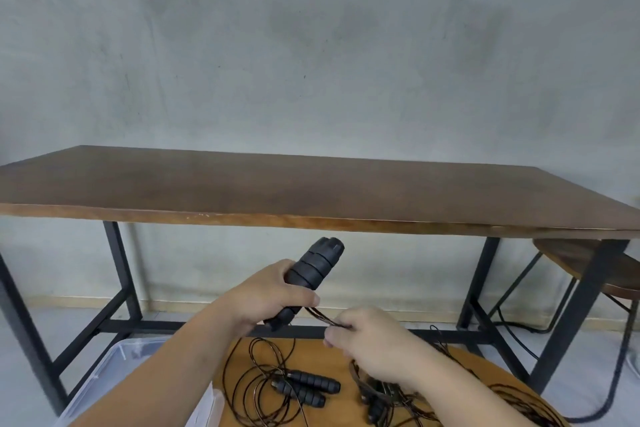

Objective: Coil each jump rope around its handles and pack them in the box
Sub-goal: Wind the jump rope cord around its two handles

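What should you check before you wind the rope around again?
1. Left hand grips the handles: ok.
2. Right hand pinches the rope: ok.
3. Rope taut between the hands: ok.
4. Earlier turns sit snug on the handles: ok.
5. Loose rope free of the other ropes on the round table: cannot tell.
6. Box within reach, at the left: ok.

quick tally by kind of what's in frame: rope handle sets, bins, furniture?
Handle sets: 3. Bundle gripped by the left hand, rope end pinched by the right hand; loose pair on the round table; tangled set, partly hidden
Clear box: 1
Tables: 2, with the long table
Stool: 1
Total: 7
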